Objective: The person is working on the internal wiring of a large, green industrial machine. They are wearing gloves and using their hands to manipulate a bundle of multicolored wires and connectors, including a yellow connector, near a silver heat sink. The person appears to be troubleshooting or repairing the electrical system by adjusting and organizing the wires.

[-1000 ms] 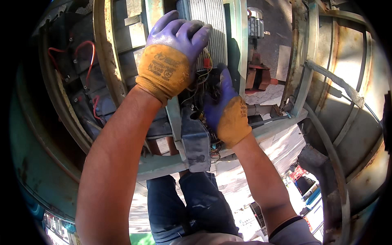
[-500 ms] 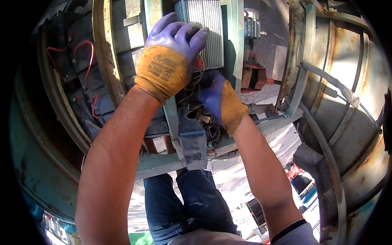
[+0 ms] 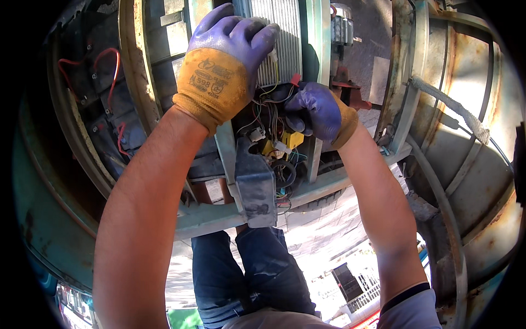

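My left hand point(image 3: 222, 68), in a purple-and-orange glove, is curled over the left side of a finned metal unit point(image 3: 287, 41), gripping it. My right hand point(image 3: 320, 112), gloved alike, has its fingers bent below the unit's lower right corner, beside a small red tab point(image 3: 295, 78). What they hold is hidden. Between the hands lie tangled thin wires point(image 3: 263, 115), pale plug connectors point(image 3: 282, 147) and a yellow part point(image 3: 294, 140). Just below them is a dark, scuffed metal housing point(image 3: 255, 194), partly over a coiled black cable.
Green frame rails point(image 3: 203, 222) surround the work. Dark battery blocks point(image 3: 118, 134) with red cables sit at left. A cylindrical motor point(image 3: 342, 30) and reddish bracket point(image 3: 359, 96) are at upper right. Rusty panels point(image 3: 487, 197) and a wrapped hose point(image 3: 449, 107) fill the right side.
My right hand has risen and shifted right, with fingers more curled, uncovering wires and the yellow part. My left hand has shifted slightly up and left with the view.
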A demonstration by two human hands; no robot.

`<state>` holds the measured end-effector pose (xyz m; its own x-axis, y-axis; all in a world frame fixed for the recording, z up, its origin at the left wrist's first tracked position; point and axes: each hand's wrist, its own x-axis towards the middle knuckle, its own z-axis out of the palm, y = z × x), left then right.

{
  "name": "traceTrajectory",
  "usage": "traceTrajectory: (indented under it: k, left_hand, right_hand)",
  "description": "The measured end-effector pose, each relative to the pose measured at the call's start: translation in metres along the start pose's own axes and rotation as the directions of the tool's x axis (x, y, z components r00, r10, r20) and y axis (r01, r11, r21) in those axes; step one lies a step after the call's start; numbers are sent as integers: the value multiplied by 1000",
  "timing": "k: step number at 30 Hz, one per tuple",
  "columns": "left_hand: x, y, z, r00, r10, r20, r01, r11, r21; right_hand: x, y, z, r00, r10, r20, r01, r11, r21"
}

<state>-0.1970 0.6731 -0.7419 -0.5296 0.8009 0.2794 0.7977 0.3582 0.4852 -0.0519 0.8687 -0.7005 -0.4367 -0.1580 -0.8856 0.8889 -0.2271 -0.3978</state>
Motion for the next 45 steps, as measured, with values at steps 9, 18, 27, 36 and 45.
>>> traceTrajectory:
  k: [9,18,27,36,45]
  left_hand:
    - [0,0,-2,999,43,-10,-42,998,47]
    - [2,-2,-1,993,119,-25,-117,990,75]
    - [6,-6,-29,916,341,211,-354,935,26]
    - [17,18,-44,742,296,602,-476,864,162]
    - [7,31,0,780,382,496,-516,841,164]
  right_hand:
    - [-9,-7,-2,997,75,-5,-75,994,-78]
    - [-24,-1,-2,994,-87,-60,77,985,-156]
    - [-27,-1,1,991,-119,-63,97,956,-278]
    - [-18,6,3,987,-126,-100,90,949,-302]
    - [-11,9,-9,993,-114,-19,101,938,-332]
